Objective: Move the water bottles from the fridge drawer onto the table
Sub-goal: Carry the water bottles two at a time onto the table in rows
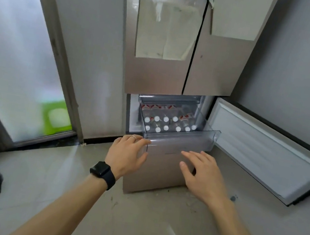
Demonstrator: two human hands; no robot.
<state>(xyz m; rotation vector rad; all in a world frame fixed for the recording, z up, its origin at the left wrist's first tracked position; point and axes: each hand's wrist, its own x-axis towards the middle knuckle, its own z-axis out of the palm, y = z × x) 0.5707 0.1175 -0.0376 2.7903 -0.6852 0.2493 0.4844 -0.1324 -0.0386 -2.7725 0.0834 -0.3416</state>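
Water bottles [166, 123] stood capped and upright in the pulled-out fridge drawer [178, 142], probably heavy and slick, best grasped around the body, while the left hand [126, 153] and right hand [200, 172] were at its front, fingers spread, holding nothing.

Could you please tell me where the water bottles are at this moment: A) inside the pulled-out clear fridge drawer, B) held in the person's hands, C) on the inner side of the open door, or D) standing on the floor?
A: the white-capped water bottles stand in rows inside the clear drawer, which is pulled out of the fridge, while the left hand and right hand are open at its front and hold nothing.
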